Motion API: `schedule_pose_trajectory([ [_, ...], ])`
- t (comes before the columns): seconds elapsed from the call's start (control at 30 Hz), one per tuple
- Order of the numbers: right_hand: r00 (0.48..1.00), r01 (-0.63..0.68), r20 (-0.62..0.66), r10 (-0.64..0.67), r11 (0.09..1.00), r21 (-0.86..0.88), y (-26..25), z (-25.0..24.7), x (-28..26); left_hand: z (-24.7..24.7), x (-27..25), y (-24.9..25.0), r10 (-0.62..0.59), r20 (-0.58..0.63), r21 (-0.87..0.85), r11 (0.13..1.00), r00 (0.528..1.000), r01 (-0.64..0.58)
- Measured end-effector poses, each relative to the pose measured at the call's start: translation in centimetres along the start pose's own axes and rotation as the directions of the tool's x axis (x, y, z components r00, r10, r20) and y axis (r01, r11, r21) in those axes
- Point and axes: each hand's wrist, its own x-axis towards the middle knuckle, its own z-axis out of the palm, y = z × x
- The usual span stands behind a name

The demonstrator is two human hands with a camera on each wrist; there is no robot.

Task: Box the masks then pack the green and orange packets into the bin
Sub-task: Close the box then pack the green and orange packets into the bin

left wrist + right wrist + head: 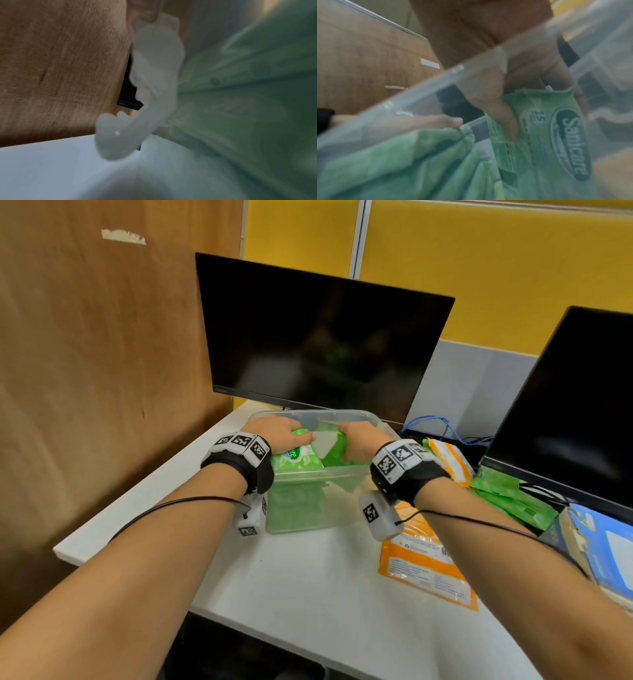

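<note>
A clear plastic bin (356, 415) stands on the white desk in front of a monitor, with green packets stacked inside. My left hand (284, 433) reaches over the bin's left side and holds a green packet (298, 458) by its top edge. My right hand (356, 438) is inside the bin beside it. In the right wrist view it (510, 102) pinches an upright green Sanicare packet (559, 146), thumb on its face. A finger of the left hand (440, 121) lies on the other green packet (399, 162). The left wrist view is blurred, showing only the bin's rim (154, 81).
Orange packets (424, 566) lie on the desk under my right forearm, another orange one (450, 457) right of the bin. More green packets (510, 496) and a blue box (609, 546) sit at the right under a second monitor (575, 405). A wooden partition (102, 371) stands on the left.
</note>
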Motion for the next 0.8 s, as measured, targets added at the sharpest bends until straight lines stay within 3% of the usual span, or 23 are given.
schedule_pose_trajectory([
  [0.1,1.000,0.028,-0.008,-0.028,1.000,-0.007,-0.4,1.2,0.9,0.1,0.0,0.0,0.000,-0.004,0.009,1.000,1.000,0.000],
  [0.2,0.975,0.097,0.212,-0.069,0.987,-0.127,0.2,2.0,0.7,0.1,0.2,0.0,0.009,-0.001,0.010,1.000,1.000,-0.009],
  [0.23,0.972,0.104,0.228,-0.062,0.979,-0.177,0.7,2.1,0.6,0.1,0.2,0.0,0.012,0.002,0.009,1.000,1.000,-0.012],
  [0.47,0.993,0.077,0.109,-0.056,0.975,-0.207,1.5,2.0,-1.0,-0.1,0.1,0.2,0.020,0.007,0.025,0.999,1.000,-0.020],
  [0.8,0.975,0.093,0.218,-0.038,0.965,-0.245,1.1,2.0,0.0,0.1,-0.6,0.0,-0.046,0.072,0.038,0.998,0.996,0.043],
])
